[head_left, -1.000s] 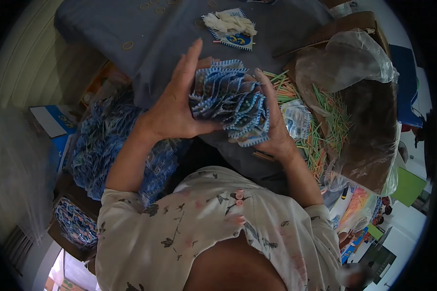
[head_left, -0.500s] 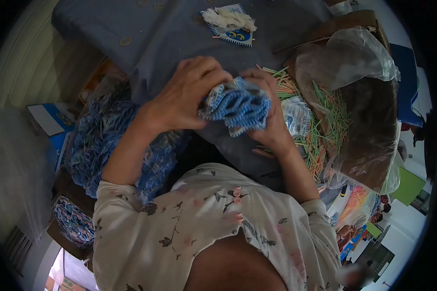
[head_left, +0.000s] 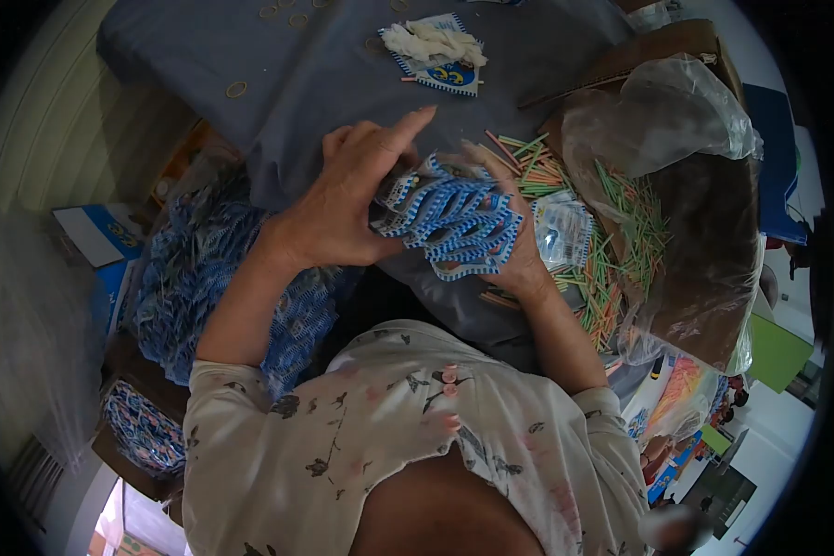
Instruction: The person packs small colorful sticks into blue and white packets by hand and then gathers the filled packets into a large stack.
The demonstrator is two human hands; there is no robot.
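Note:
A thick bundle of blue-and-white plastic packets [head_left: 459,222] with zigzag edges is held between my two hands, its wavy edges facing me. My left hand [head_left: 347,195] grips the bundle's left side, the thumb low against it and the index finger stretched out away from me. On the opposite side, my right hand [head_left: 521,246] is closed around the bundle; most of its fingers are hidden behind the packets. To the left, beside my forearm, lies a big heap of similar blue packets [head_left: 195,259].
Green and orange sticks [head_left: 607,310] are piled at the right, with loose packets [head_left: 562,232] on them. Beside them stands a cardboard box [head_left: 704,213] with clear plastic film [head_left: 686,107]. White cloth-like material [head_left: 435,44] and rubber bands [head_left: 236,90] lie on the grey cloth [head_left: 315,74].
The bundle has loosened and fanned wider, its edges more separated, and sits slightly nearer my body. My left index finger has lifted and straightened.

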